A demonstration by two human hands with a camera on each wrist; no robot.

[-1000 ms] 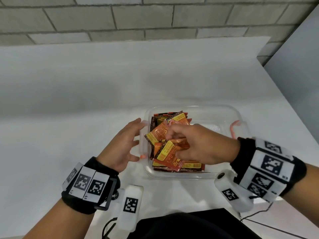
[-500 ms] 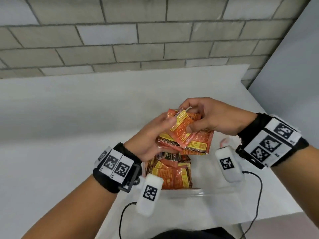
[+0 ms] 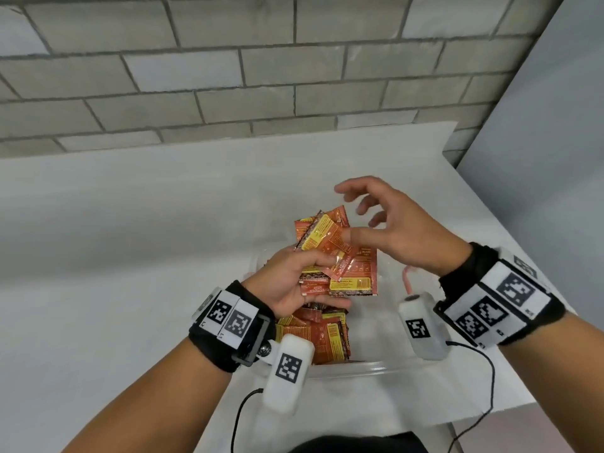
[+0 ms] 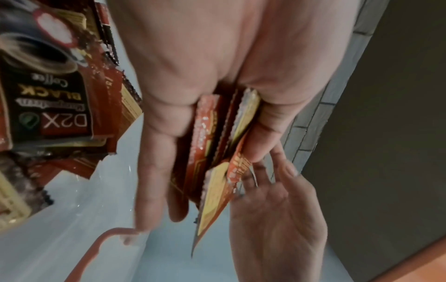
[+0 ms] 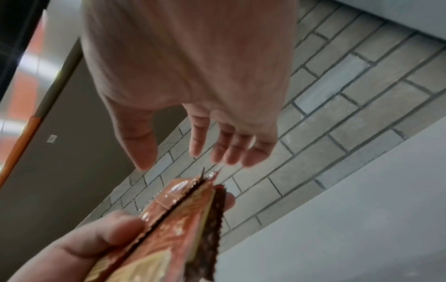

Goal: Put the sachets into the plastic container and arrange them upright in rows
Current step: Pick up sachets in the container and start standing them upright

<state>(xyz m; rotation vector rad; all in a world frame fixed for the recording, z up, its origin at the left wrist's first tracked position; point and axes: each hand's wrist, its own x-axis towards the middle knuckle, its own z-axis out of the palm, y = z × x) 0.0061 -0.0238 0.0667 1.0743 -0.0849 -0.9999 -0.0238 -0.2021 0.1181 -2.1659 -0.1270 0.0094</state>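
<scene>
The left hand (image 3: 295, 282) grips a fanned bundle of flat orange-and-yellow foil sachets (image 3: 340, 253), thumb on the near face and fingers behind. In the left wrist view the stack stands on edge between thumb and fingers (image 4: 154, 152), its free ends splaying out past the fingertips. Directly below this hand, and nearer the body, more sachets of the same kind (image 3: 318, 335) lie loosely piled in the clear plastic rectangular container (image 3: 359, 366), which sits on the white bench (image 3: 130, 256); they are flat or leaning, not yet standing in rows.

Just right of the bundle, the right hand (image 3: 402, 230) hovers with its fingers spread and relaxed, holding nothing. The thumb reaches toward the top sachet, but I cannot tell whether it touches. Below and between the two wrists, a thin pink curved piece (image 3: 407, 277) shows at the container's right side; what it is I cannot tell.

These sachets look light, thin and limp, with glossy faces that will likely slide over one another, so a loose fan may shed a packet or two. The crimped, serrated ends seem the stiffest and least slippery places to pinch. Squaring the bundle by pressing on its long edges from both sides looks like the sensible hold, then lowering it edge-down against the container wall, which should stop the soft packets from flopping over.
</scene>
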